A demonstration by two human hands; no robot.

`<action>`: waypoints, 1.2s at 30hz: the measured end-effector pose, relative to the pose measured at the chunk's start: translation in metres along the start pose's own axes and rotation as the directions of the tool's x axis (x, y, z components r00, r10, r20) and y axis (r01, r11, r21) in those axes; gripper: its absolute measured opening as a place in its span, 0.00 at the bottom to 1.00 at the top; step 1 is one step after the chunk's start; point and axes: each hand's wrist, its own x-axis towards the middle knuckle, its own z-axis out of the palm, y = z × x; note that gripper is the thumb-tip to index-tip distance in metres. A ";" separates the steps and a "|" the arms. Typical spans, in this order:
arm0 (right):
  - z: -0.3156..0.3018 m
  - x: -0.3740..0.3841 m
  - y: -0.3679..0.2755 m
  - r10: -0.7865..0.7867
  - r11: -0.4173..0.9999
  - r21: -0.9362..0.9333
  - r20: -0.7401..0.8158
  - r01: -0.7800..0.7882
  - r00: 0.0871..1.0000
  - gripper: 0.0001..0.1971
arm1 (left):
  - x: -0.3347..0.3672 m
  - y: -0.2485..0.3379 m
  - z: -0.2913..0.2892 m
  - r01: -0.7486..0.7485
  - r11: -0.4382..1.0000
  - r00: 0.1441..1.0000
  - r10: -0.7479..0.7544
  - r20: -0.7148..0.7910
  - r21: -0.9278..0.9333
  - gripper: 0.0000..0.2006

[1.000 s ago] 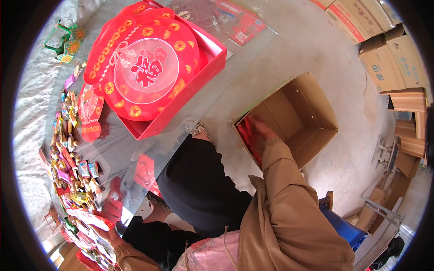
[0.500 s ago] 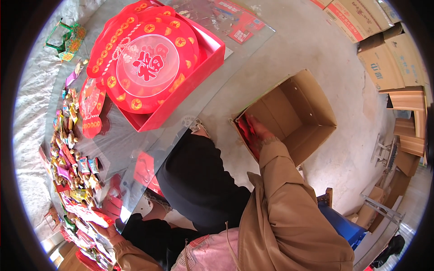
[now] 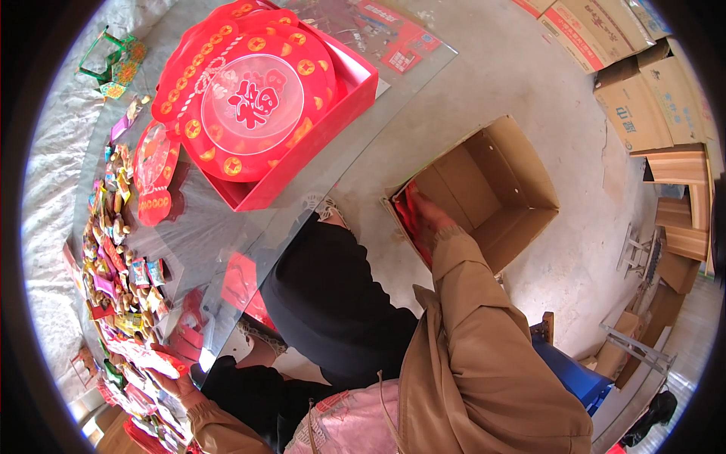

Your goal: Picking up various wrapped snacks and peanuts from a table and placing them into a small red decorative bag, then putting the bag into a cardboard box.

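Observation:
An open brown cardboard box [image 3: 522,170] stands on the floor to the right of the table. Reaching into it, my right hand [image 3: 429,215] is closed on a flat red packet [image 3: 407,212] against its left inner wall; the fingertips are partly hidden. At the lower left, my left hand [image 3: 178,386] grips a red patterned paper piece [image 3: 147,356] over the table's near edge, beside a long heap of wrapped sweets [image 3: 113,257]. A shallow red box [image 3: 302,151] on the table holds a stack of red pouch-shaped cards [image 3: 204,155] with gold coin prints.
The glass tabletop [image 3: 408,83] ends in a bare edge beside my knee. A green and gold ornament [image 3: 117,64] lies at the far left. Cardboard cartons [image 3: 643,98] and wooden shelves [image 3: 681,189] line the right side. A blue stool [image 3: 571,371] is behind my right arm.
The view has shifted slightly. Both hands stay almost where they were, the right one inside the cardboard box and the left one at the sweets.

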 end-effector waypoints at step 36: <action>0.273 -0.268 -0.455 -0.750 -0.286 -0.444 0.655 0.849 0.090 0.24 | -0.007 -0.019 0.023 -0.044 0.995 0.997 0.037 -0.074 -0.094 0.25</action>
